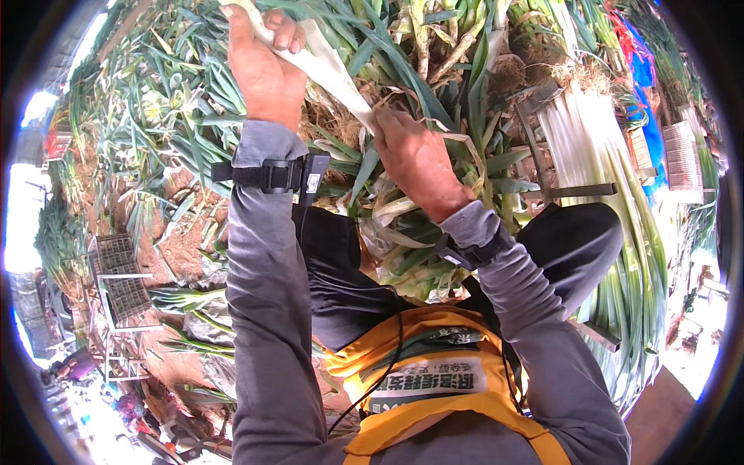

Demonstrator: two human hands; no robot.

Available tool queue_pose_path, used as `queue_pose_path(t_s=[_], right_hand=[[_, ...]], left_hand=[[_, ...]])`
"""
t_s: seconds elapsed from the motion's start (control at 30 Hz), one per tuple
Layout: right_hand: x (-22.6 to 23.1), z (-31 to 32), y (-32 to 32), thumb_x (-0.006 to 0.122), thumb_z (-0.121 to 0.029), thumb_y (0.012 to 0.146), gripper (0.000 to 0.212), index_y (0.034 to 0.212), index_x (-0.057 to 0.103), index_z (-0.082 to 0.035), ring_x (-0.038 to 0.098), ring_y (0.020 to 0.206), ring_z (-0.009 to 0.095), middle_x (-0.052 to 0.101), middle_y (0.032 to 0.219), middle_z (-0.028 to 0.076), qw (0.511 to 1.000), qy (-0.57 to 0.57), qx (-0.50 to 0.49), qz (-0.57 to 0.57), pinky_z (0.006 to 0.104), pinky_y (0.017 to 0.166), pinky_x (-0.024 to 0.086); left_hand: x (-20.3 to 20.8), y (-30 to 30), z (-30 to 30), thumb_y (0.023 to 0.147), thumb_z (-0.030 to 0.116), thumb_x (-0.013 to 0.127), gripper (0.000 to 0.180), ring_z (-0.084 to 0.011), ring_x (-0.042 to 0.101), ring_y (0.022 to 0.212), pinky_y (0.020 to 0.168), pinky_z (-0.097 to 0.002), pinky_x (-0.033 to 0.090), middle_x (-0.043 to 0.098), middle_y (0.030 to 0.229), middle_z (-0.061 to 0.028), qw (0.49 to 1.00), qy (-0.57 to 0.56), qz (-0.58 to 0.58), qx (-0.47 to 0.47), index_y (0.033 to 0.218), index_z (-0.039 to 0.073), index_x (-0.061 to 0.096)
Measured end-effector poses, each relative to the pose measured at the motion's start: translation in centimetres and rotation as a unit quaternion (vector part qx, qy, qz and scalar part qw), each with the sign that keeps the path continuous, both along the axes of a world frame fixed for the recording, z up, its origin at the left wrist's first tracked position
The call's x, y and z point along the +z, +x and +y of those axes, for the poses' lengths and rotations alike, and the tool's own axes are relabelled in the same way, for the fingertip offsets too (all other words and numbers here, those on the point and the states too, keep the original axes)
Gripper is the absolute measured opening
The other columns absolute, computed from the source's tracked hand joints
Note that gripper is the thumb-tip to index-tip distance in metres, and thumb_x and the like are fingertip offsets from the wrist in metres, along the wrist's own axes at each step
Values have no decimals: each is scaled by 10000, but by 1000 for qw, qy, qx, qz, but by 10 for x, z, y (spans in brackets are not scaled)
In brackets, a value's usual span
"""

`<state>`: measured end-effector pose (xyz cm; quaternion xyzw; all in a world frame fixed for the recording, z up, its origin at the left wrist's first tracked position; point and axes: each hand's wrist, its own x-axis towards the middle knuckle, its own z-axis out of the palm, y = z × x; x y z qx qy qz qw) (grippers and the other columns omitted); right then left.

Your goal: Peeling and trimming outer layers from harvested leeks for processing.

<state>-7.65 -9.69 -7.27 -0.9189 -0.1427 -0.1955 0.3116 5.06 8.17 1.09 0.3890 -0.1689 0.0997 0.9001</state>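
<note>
Dirt floor [174, 260], strewn with leafy green onions [155, 101]. Metal rack [577, 191] at right had an onion bundle [601, 147] lying along its bars. Left hand [271, 74] reached farther forward, fingers curled round a stalk [337, 77]; right hand [415, 159], nearer, pinched its lower end. Stalk was pale, long, slanted between both hands.

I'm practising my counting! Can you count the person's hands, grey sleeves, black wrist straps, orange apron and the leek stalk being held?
Hands: 2 (left hand, right hand)
Held leek stalk: 1
Grey sleeves: 2
Black wrist straps: 2
Orange apron: 1
Total: 8
</note>
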Motion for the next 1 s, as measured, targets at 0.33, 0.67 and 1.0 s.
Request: queue_pose_path(t_s=[0.33, 0.67, 1.0], right_hand=[[9, -11, 3, 628, -107, 878, 192, 1047, 631, -16, 638, 730, 380, 640, 855, 169, 978, 172, 103, 59, 450, 647, 524], [16, -4, -1, 619, -67, 854, 199, 1040, 624, 2, 621, 749, 406, 632, 839, 176, 998, 25, 61, 7, 463, 666, 516], [35, -13, 2, 627, -65, 844, 155, 954, 628, 45, 693, 606, 242, 668, 782, 183, 960, 164, 141, 180, 353, 590, 535]], left_hand=[[-6, 10, 17, 1013, 465, 471, 494, -94, 386, 567, 523, -273, 360, 448, 751, 12, 997, -56, -13, -55, 1294, 61, 518], [-1, 2, 15, 991, 473, 503, 505, -93, 390, 552, 521, -269, 353, 462, 726, 18, 997, -61, -22, -50, 1283, 63, 542], [1, -1, 21, 974, 408, 566, 512, -78, 387, 542, 518, -243, 337, 484, 714, 20, 965, -153, -50, -208, 1300, 14, 571]])
